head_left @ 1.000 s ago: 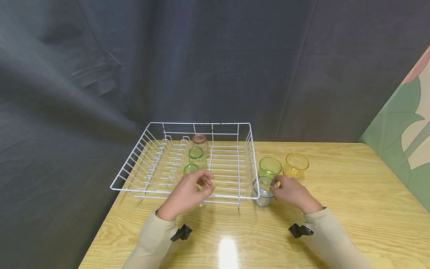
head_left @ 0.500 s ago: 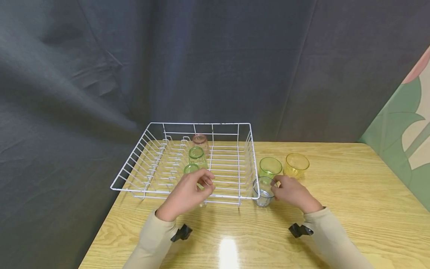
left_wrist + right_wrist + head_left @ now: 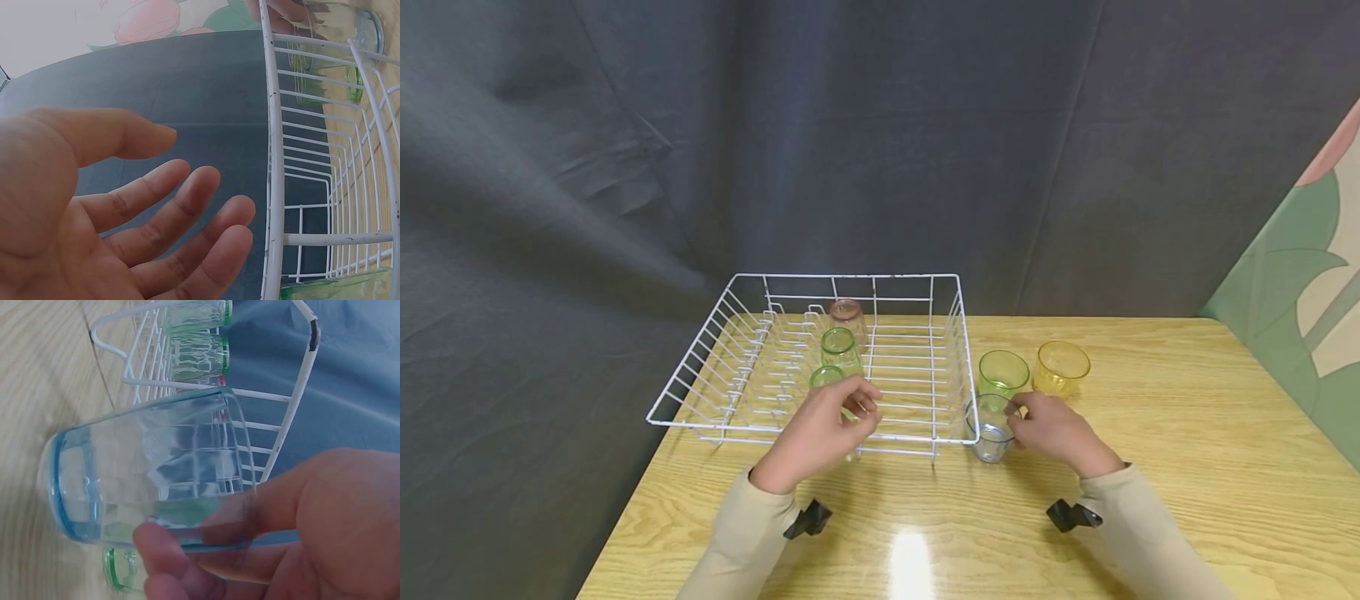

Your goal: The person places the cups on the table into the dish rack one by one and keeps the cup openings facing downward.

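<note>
My right hand (image 3: 1054, 429) pinches the rim of a clear, blue-tinted glass (image 3: 150, 465), which is upright by the front right corner of the white wire dish rack (image 3: 910, 439). In the right wrist view, part of a digit shows through the glass wall. Just behind this glass stands a green glass (image 3: 1003, 371), and right of that a yellow glass (image 3: 1063, 367). My left hand (image 3: 820, 433) hovers over the rack's front rim with fingers loosely bent and nothing in them. It partly hides the nearest green glass (image 3: 826, 377) in the rack.
Upside down in the rack, in a row running back, are another green glass (image 3: 840, 350) and a pinkish glass (image 3: 847, 321). Wire prongs fill the rack's left half. A dark curtain (image 3: 880, 150) hangs behind the wooden table (image 3: 1187, 417).
The blue-tinted glass has shifted very slightly to the right along with my right hand. My left hand has stayed nearly still.
</note>
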